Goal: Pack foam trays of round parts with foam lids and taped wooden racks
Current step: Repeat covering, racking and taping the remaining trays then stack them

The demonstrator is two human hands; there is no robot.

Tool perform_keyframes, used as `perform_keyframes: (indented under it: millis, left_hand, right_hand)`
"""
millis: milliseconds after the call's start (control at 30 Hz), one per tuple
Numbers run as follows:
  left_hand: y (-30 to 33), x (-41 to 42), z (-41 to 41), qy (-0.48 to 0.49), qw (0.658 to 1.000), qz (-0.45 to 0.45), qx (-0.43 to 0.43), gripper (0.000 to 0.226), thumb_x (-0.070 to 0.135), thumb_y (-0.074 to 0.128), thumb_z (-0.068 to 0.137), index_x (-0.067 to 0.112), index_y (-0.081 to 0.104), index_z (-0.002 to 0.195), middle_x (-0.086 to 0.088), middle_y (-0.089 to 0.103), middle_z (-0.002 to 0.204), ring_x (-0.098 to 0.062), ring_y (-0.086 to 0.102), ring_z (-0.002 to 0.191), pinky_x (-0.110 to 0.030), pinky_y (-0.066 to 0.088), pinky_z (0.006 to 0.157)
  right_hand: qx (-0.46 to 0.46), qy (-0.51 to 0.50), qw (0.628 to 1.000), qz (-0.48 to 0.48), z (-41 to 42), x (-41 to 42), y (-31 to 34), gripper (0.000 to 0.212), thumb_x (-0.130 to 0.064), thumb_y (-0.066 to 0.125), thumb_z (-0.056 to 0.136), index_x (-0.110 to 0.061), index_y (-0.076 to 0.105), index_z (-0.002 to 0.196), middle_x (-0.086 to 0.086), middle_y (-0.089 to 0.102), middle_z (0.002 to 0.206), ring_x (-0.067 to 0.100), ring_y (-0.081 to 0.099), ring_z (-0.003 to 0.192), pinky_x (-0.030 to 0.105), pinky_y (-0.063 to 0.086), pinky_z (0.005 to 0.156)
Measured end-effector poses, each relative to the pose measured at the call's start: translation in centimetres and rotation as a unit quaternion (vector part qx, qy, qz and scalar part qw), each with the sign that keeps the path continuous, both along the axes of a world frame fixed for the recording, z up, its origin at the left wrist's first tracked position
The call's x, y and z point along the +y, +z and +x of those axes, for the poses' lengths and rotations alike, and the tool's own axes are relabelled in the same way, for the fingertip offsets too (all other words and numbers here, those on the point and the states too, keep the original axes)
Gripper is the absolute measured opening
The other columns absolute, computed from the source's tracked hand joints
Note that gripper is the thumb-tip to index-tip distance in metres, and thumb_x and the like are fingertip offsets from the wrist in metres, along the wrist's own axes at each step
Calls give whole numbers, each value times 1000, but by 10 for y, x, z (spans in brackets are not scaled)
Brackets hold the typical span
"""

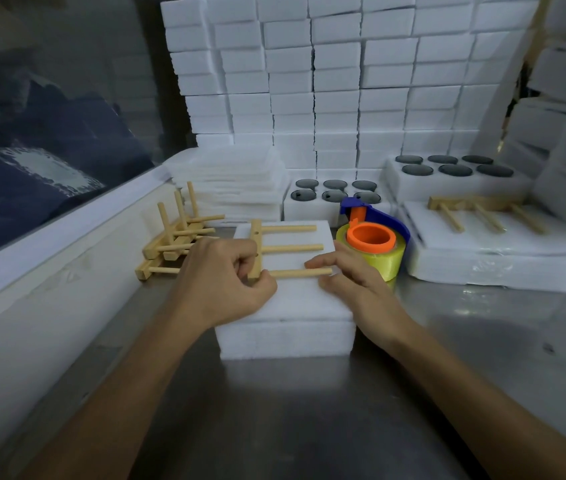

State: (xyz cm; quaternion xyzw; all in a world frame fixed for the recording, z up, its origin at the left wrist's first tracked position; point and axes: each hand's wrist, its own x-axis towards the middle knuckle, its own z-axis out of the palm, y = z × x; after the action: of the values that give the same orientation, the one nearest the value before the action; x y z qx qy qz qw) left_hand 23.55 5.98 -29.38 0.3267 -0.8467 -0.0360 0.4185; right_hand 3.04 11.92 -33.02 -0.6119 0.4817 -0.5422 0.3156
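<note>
Left hand (226, 278) grips the crossbar end of a wooden rack (285, 251), fingers curled round the bar where the nearest dowel joins it. Right hand (351, 278) lies with relaxed, nearly straight fingers on the free end of that nearest dowel, pressing it against the foam lid (295, 299). That rack lies flat on the lid, crossbar to the left, three dowels pointing right. Beneath the lid sits a closed foam tray (285, 341), standing on the metal desk (309, 410) directly in front of the person.

Just right of the tray, touching the right hand's back, stands a tape dispenser (371, 244) with a yellow roll, orange core and blue frame. Left of the tray is a loose heap of spare wooden racks (174, 244), some with dowels upright. Behind, an open foam tray (333, 199) shows six dark round parts (335, 184) in its pockets, beside a stack of thin foam sheets (233, 181). Farther right, another filled tray (454, 178) stands behind a finished pack (482, 251) with a rack on top. White foam boxes (344, 64) are stacked high along the back.
</note>
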Motion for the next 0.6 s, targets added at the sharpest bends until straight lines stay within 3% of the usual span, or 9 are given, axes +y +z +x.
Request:
perform_keyframes:
  millis: [133, 233, 333, 400, 433, 500, 600]
  left_hand:
    - [0, -1, 2, -22, 999, 19, 31, 40, 34, 70, 70, 20, 40, 48, 7, 39, 43, -13, 41, 45, -12, 29, 49]
    - [0, -2, 3, -17, 995, 43, 88, 40, 43, 63, 75, 12, 51, 54, 2, 44, 46, -13, 42, 46, -15, 31, 48]
    - [-1, -5, 5, -5, 988, 100, 121, 24, 41, 70, 77, 18, 67, 84, -3, 52, 58, -12, 46, 52, -26, 39, 52]
    - [-2, -7, 7, -23, 984, 155, 87, 36, 36, 75, 80, 28, 69, 114, -4, 51, 66, -13, 47, 59, -27, 40, 58]
    - [-3, -9, 8, -31, 983, 172, 57, 40, 35, 76, 81, 31, 68, 120, -1, 50, 69, -11, 45, 62, -26, 38, 60]
    - [-3, -9, 8, -28, 985, 170, 11, 35, 39, 75, 80, 31, 71, 114, 4, 49, 74, -9, 44, 65, -24, 35, 63]
    - [-2, -10, 7, -21, 987, 159, 3, 30, 42, 67, 73, 27, 73, 97, 4, 51, 73, -9, 45, 65, -24, 35, 62]
  right_hand:
    - [-25, -3, 1000, 11, 0, 2, -2, 27, -7, 55, 88, -21, 64, 109, 0, 56, 126, 18, 52, 119, 36, 41, 101]
    - [-25, 0, 1000, 11, 0, 3, -1, 31, -2, 54, 91, -27, 60, 107, -2, 59, 120, 21, 54, 113, 44, 42, 99]
    - [-6, 3, 1000, -1, 2, 3, 3, 18, -11, 53, 84, -23, 61, 95, 0, 58, 107, 10, 53, 99, 29, 39, 85]
    - [-1, 9, 1000, -5, 3, 3, 4, 16, -8, 53, 85, -18, 62, 92, 0, 55, 105, 3, 51, 93, 20, 35, 80]
    - [6, 9, 1000, -10, 3, 2, 4, 17, -3, 53, 86, -15, 62, 92, 1, 55, 107, 1, 51, 95, 17, 35, 80]
    - [12, 11, 1000, -15, 2, 1, 2, 17, 1, 52, 87, -11, 63, 93, 2, 54, 113, 1, 51, 100, 15, 36, 82]
    - [7, 8, 1000, -6, 1, 0, 2, 15, -5, 53, 86, -7, 62, 98, 4, 54, 123, 12, 50, 113, 26, 39, 92]
